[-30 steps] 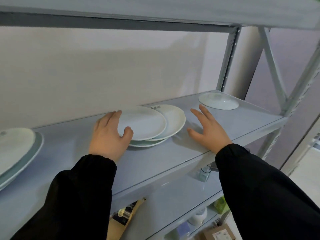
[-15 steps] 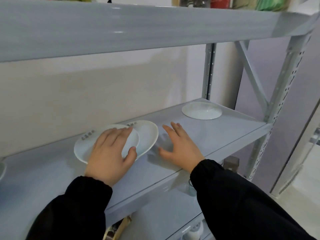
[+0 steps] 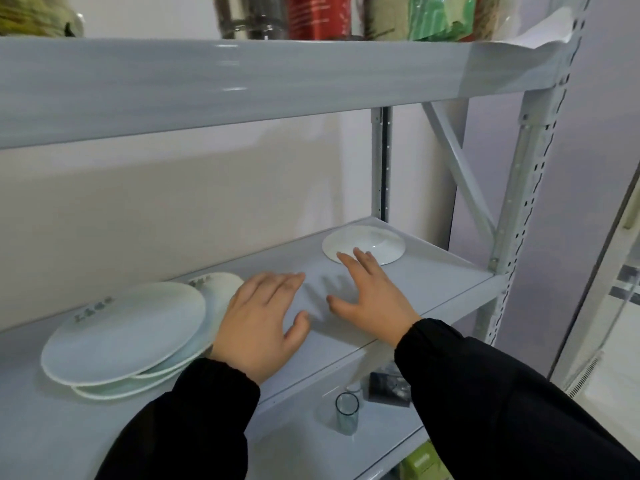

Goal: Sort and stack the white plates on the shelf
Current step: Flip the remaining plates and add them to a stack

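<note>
A loose pile of white plates (image 3: 124,332) lies on the grey shelf (image 3: 433,282) at the left, with one smaller plate (image 3: 221,289) sticking out behind. A single white plate (image 3: 372,242) lies upside down at the shelf's far right. My left hand (image 3: 263,323) hovers open just right of the pile, its edge over the pile's rim, holding nothing. My right hand (image 3: 367,292) is open too, fingers spread, its fingertips reaching the near rim of the upturned plate. Both arms wear black sleeves.
The shelf above (image 3: 242,84) hangs low over the plates and carries jars and packets. Metal uprights (image 3: 526,188) stand at the right. On the shelf below are a clear glass (image 3: 346,412) and a dark box (image 3: 389,389).
My left hand has come off the plate pile and moved right. My right hand has reached farther back to the upturned plate. The view has shifted up and right.
</note>
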`<state>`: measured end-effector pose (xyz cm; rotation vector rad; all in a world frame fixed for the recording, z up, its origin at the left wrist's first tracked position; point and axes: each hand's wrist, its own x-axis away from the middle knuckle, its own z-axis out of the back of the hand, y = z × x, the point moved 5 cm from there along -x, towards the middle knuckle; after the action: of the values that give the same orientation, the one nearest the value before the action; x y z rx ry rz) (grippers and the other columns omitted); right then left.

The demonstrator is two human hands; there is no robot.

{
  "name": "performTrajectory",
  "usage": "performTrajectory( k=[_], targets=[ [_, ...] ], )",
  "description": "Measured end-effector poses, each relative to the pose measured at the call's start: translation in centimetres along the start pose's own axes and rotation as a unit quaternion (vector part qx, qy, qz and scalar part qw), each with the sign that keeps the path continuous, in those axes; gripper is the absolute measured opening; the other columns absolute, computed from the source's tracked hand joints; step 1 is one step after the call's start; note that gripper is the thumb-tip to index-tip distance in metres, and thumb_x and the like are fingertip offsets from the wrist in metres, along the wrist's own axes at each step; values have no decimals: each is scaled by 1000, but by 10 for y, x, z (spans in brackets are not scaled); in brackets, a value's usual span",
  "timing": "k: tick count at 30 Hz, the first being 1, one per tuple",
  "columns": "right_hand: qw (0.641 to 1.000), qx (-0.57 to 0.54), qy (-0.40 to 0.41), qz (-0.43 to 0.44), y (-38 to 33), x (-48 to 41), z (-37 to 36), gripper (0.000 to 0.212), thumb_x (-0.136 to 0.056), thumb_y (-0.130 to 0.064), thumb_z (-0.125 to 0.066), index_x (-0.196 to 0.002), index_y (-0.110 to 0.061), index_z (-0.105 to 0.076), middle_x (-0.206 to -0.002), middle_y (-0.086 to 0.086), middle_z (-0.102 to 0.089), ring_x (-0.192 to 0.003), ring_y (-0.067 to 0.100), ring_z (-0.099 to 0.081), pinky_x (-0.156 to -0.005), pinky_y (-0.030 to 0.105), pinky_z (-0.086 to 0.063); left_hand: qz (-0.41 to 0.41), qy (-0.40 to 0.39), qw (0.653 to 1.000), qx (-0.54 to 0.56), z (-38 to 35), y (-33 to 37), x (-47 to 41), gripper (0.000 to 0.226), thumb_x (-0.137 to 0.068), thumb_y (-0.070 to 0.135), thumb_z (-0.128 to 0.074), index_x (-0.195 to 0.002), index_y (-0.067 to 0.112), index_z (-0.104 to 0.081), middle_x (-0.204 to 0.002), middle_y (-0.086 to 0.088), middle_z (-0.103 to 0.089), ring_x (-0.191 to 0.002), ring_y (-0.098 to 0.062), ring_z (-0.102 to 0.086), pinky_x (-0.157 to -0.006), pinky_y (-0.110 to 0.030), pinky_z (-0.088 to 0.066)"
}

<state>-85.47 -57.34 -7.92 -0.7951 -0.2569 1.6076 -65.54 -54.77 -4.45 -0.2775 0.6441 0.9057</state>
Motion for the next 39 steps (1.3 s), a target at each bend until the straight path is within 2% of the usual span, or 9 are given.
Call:
performTrajectory(
  k=[5, 15, 18, 20, 23, 25, 31, 35, 39],
  targets=[
    [998, 38, -24, -38, 49, -19, 20, 84, -85, -54, -61, -156, -36, -20, -168, -1, -8, -154, 17, 1, -122, 39, -20, 20, -22, 999, 12, -35, 19, -21, 53, -87, 42, -45, -135, 21, -53, -126, 5, -61, -119, -22, -51, -103, -35, -37],
    [977, 184, -100, -30, 92, -86, 32, 88, -87, -60, -54, -159, -26, -16, -168, 2, -8, -154, 24, 0, -123, 48, -12, 74, -28, 996, 27, -56, 15, -37, 57, -90, 45, -37, -141, 22, -47, -133, 5, -58, -121, -18, -50, -104, -37, -38],
    [970, 191, -140, -47, 95, -92, 26, 88, -89, -62, -52, -159, -22, -17, -168, 1, -11, -154, 22, -3, -121, 46, -16, 92, -19, 995, 40, -53, 11, -35, 57, -89, 44, -37, -141, 22, -47, -132, 5, -58, -120, -18, -51, -103, -38, -38],
    [972, 179, -143, -48, 90, -87, 25, 85, -89, -61, -53, -157, -19, -25, -165, 1, -19, -152, 22, -14, -118, 40, -23, 97, -16, 994, 46, -52, 10, -34, 56, -89, 43, -37, -141, 22, -47, -131, 5, -59, -120, -18, -50, -103, -39, -39],
    [974, 188, -127, -8, 71, -73, 24, 79, -83, -67, -55, -147, -23, -42, -151, -2, -40, -135, 23, -43, -107, 38, -39, 103, -10, 994, 44, -50, 9, -36, 57, -89, 42, -37, -141, 22, -47, -131, 4, -59, -120, -18, -49, -103, -37, -38],
    [973, 185, -136, 19, 57, -58, 23, 80, -75, -74, -54, -137, -24, -49, -135, -6, -48, -120, 20, -52, -96, 38, -46, 103, -9, 994, 41, -49, 10, -36, 56, -89, 42, -36, -140, 22, -48, -131, 4, -59, -120, -17, -48, -103, -35, -36],
    [963, 185, -163, 109, 13, -5, 32, 63, -77, -72, -60, -121, -27, -59, -113, -12, -53, -102, 14, -56, -87, 32, -46, 102, -8, 994, 39, -44, 16, -28, 56, -88, 44, -37, -138, 22, -50, -128, 4, -61, -119, -21, -50, -103, -37, -36],
    [938, 239, -195, 156, -3, 28, 35, 84, -63, -87, -54, -119, -26, -54, -112, -12, -51, -95, 14, -54, -82, 32, -46, 90, -4, 995, 46, -36, 23, -22, 56, -89, 46, -36, -139, 23, -49, -128, 4, -60, -120, -21, -49, -104, -38, -35],
    [916, 301, -184, 191, -10, 31, 32, 81, -61, -80, -70, -111, -19, -52, -107, -6, -49, -87, 19, -54, -74, 36, -47, 71, 0, 996, 52, -27, 28, -18, 54, -90, 46, -39, -137, 22, -50, -129, 5, -60, -121, -20, -47, -104, -34, -33]
  ],
)
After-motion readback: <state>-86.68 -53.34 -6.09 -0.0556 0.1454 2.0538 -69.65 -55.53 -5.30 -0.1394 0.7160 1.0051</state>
